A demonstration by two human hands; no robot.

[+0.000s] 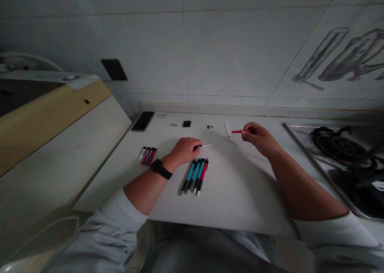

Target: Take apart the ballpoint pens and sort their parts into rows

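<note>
My left hand (187,149), wearing a black watch, is closed on a thin pale rod (207,145) with a dark end, which looks like a pen refill. Off to the right, my right hand (259,137) pinches a red pen barrel (236,131) that points left. A white strip-like bundle (227,129) lies just left of this barrel. Several pens (196,176), blue and red with black grips, lie side by side below my left hand. Left of my wrist is a row of short pen parts (147,156) in white, red and blue.
Along the back of the white counter (234,197) lie a phone (143,121), a thin ring (162,115), small springs (174,125), black tube-shaped pieces (186,123) and tiny dark bits (209,127). A gas stove (345,149) borders the right; a pale cabinet-like box (69,137) stands left.
</note>
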